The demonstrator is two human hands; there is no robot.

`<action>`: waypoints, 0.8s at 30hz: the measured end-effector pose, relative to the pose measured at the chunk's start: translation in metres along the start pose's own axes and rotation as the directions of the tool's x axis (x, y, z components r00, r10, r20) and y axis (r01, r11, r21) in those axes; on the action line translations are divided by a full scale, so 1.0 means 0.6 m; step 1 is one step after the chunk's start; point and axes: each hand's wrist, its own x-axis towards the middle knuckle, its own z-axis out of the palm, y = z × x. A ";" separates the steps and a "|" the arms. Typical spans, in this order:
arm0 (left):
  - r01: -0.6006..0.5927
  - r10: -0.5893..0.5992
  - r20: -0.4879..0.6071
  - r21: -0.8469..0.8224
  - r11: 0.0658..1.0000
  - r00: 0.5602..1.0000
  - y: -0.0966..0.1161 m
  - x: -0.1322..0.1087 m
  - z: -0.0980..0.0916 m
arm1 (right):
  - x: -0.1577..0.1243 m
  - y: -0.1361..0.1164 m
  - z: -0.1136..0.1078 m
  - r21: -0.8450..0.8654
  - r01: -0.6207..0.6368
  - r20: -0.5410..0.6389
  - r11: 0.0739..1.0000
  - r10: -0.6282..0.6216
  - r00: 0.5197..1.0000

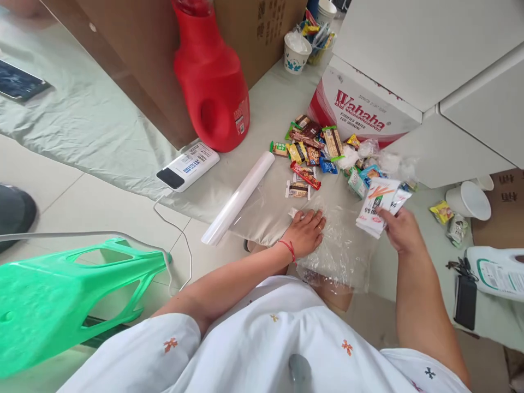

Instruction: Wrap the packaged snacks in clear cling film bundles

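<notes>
My left hand (pixel 305 233), with a red string on the wrist, lies flat on a crinkled sheet of clear plastic (pixel 344 245) at the table's near edge. Pinched in my right hand (pixel 399 226) are a few white snack packets (pixel 377 204) with orange and red print, held over the plastic's right side. Beyond both hands spreads a pile of wrapped snacks (pixel 313 144) in green, brown, yellow and blue wrappers. A red-wrapped bar (pixel 305 174) lies at the near side of the pile. Left of my left hand is a roll of clear film (pixel 239 199).
A red jug (pixel 215 82) stands by a brown box. The Wahaha carton (pixel 360 106) sits behind the snacks, beside white cabinets. At right are a white bottle (pixel 499 273) and a black wallet-like case (pixel 465 300). A green stool (pixel 53 300) occupies the left floor.
</notes>
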 end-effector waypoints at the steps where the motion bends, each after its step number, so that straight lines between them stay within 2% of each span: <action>1: 0.000 0.000 0.005 -0.009 1.000 1.000 0.000 0.000 -0.001 | -0.036 0.020 -0.002 0.038 -0.100 0.008 0.994 0.100 0.995; 3: 0.001 -0.001 0.012 -0.024 1.000 1.000 0.000 0.000 -0.002 | -0.093 0.049 0.004 0.107 -0.247 0.017 0.963 0.246 0.969; 4: 0.000 0.000 0.014 -0.030 1.000 1.000 -0.001 0.001 -0.002 | -0.113 0.057 0.010 0.141 -0.267 0.030 0.953 0.266 0.964; 7: 0.004 -0.003 0.019 -0.046 0.999 1.000 -0.001 0.001 -0.001 | -0.137 0.069 0.033 0.188 -0.228 0.089 0.955 0.215 0.973; 9: 0.017 -0.016 0.021 -0.058 0.998 1.000 -0.001 0.002 0.000 | -0.132 0.076 0.047 0.131 -0.208 0.159 0.969 0.187 0.969; 11: 0.039 -0.038 0.017 -0.069 0.997 0.999 0.000 0.004 0.000 | -0.122 0.085 0.057 -0.069 -0.181 0.194 0.981 0.191 0.962; 13: 0.054 -0.053 0.015 -0.078 0.996 0.998 0.001 0.004 0.000 | -0.123 0.092 0.064 -0.378 -0.106 0.106 0.920 0.156 0.982; 15: 0.059 -0.058 0.022 -0.085 0.995 0.998 0.002 0.004 -0.001 | -0.142 0.092 0.070 -0.641 -0.026 -0.033 0.767 0.006 0.999; 17: 0.058 -0.055 0.033 -0.092 0.994 0.998 0.003 0.003 -0.004 | -0.182 0.086 0.084 -0.757 0.064 -0.084 0.650 -0.194 0.977; 19: 0.074 -0.071 0.029 -0.106 0.992 0.997 0.002 0.005 -0.010 | -0.234 0.079 0.108 -0.764 0.236 0.014 0.601 -0.350 0.937; 21: 0.133 -0.133 0.007 -0.126 0.983 0.991 0.001 0.014 -0.022 | -0.285 0.078 0.143 -0.713 0.433 0.197 0.552 -0.435 0.879; 23: 0.227 -0.234 -0.036 -0.142 0.964 0.972 -0.004 0.033 -0.039 | -0.321 0.088 0.181 -0.678 0.548 0.354 0.490 -0.436 0.828; 24: 0.276 -0.286 -0.053 -0.144 0.950 0.957 -0.007 0.047 -0.048 | -0.331 0.096 0.198 -0.681 0.564 0.394 0.467 -0.415 0.820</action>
